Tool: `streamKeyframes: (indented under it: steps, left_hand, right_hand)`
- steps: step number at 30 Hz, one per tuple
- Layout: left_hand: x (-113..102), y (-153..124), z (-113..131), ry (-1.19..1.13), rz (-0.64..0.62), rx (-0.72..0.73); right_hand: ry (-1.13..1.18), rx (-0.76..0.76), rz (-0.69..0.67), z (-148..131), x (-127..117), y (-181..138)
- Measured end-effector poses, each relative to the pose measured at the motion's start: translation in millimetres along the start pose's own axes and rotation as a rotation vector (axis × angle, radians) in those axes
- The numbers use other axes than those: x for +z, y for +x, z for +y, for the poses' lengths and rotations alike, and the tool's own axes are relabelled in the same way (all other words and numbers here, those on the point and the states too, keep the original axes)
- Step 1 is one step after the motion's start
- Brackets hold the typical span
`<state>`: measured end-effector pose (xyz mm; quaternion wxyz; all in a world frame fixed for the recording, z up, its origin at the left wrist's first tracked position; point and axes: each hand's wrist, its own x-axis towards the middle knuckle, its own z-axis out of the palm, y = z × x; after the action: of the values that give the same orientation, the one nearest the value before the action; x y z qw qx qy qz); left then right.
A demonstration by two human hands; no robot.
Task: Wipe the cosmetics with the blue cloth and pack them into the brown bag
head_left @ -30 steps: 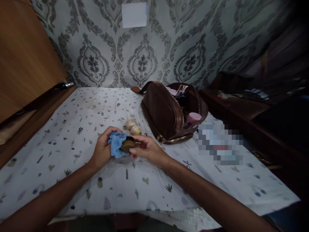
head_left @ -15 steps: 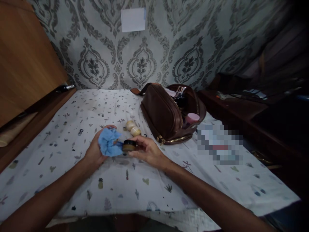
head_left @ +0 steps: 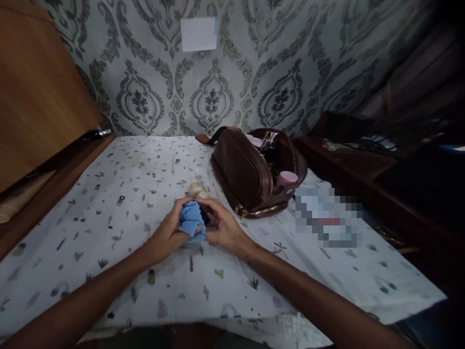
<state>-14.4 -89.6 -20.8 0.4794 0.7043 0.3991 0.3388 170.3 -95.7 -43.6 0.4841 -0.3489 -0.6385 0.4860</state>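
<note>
My left hand (head_left: 167,236) is closed around a crumpled blue cloth (head_left: 191,222) and presses it against what my right hand holds. My right hand (head_left: 222,227) curls its fingers round a small dark round jar (head_left: 205,216), now almost wholly hidden behind the cloth and fingers. Both hands meet above the middle of the patterned white sheet (head_left: 119,213). Just beyond them lie two small cream-coloured containers (head_left: 197,190), partly covered by my fingers.
An open brown zip pouch (head_left: 250,174) lies behind and right of my hands, with a pink-lidded jar (head_left: 286,178) and other items inside. A wooden panel (head_left: 36,106) rises on the left. A dark wooden ledge (head_left: 345,160) runs along the right. Patterned wallpaper (head_left: 218,87) backs the surface.
My left hand has brought the blue cloth rightwards over the jar, which was in plain sight half a second ago. Both hands have shifted slightly right and away from me.
</note>
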Motion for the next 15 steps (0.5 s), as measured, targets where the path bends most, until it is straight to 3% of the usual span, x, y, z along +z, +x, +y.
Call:
streamKeyframes:
  steps: [5,8,11,15]
  left_hand:
    - [-6.3,-2.0,5.3,0.112,0.068,0.004]
    - [-7.0,-3.0,5.0,0.114,0.091,-0.001]
    - [-6.2,-0.6,1.5,0.093,0.130,-0.022]
    - [-5.8,5.2,-1.2,0.026,0.166,-0.105]
  right_hand:
    - [0.118,-0.030,-0.084,-0.1,-4.6,2.2]
    - [0.155,0.044,-0.110,-2.0,-6.6,3.4]
    - [0.150,0.101,-0.032,-2.6,-5.1,3.2]
    - [-0.113,-0.041,0.074,-3.8,-2.4,-0.1]
